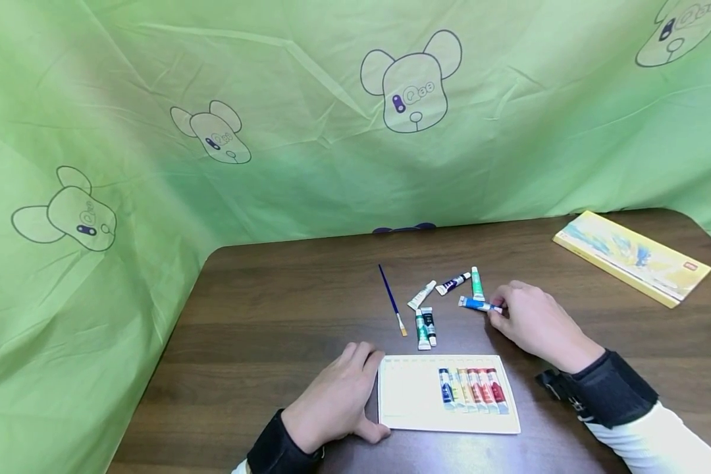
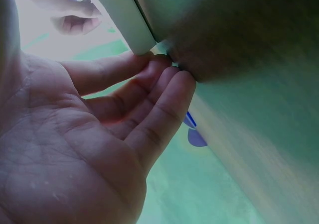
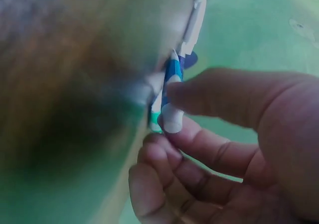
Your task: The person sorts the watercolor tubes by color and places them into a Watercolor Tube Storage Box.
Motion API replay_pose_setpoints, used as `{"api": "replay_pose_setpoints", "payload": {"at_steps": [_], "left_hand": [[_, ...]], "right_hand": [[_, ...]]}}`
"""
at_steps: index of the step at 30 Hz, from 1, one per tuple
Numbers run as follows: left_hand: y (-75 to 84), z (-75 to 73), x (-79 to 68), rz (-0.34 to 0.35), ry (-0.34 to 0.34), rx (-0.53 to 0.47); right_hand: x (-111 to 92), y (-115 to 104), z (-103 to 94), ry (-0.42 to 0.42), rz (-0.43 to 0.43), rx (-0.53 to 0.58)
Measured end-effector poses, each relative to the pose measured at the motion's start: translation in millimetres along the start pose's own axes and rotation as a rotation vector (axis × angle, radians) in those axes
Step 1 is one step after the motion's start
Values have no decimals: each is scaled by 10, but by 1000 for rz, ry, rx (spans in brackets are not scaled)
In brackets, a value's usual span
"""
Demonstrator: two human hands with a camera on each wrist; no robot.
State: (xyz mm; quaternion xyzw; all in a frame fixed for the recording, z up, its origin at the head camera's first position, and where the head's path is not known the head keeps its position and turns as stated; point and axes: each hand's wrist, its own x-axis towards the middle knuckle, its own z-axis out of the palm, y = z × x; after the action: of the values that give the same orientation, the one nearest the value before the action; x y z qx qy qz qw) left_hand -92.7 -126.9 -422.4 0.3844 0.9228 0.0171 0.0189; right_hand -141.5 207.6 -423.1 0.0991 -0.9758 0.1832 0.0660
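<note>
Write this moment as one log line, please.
left hand touches tray | right hand pinches blue tube | brush idle

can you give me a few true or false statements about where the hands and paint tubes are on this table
1. The right hand pinches a blue paint tube. True.
2. The left hand holds the paintbrush. False: it rests at the white tray's left edge; the brush lies apart on the table.
3. The tray is full of tubes. False: tubes fill only its right part.
4. A yellow box lies at the table's far right. True.
</note>
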Motion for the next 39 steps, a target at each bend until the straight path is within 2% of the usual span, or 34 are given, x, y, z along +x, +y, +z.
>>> {"api": "replay_pose_setpoints", "payload": {"at_steps": [5, 9, 15, 19, 22, 29, 39], "left_hand": [[3, -10, -4, -5, -5, -8], [9, -8, -7, -3, 5, -3], [13, -12, -3, -1, 11, 3], [11, -20, 4, -6, 10, 1], [12, -24, 2, -12, -3, -5], [13, -31, 1, -28, -46, -34], [6, -33, 1, -28, -54, -39]], "right_hand": [[-17, -43, -85, 26, 14, 42], [-54, -62, -175, 14, 26, 54], [-167, -55, -429, -46, 40, -40], [-267, -87, -526, -125, 62, -119], [-302, -148, -486, -171, 41, -140], [-256, -256, -315, -223, -19, -72], [-212, -245, -252, -159, -75, -79]]}}
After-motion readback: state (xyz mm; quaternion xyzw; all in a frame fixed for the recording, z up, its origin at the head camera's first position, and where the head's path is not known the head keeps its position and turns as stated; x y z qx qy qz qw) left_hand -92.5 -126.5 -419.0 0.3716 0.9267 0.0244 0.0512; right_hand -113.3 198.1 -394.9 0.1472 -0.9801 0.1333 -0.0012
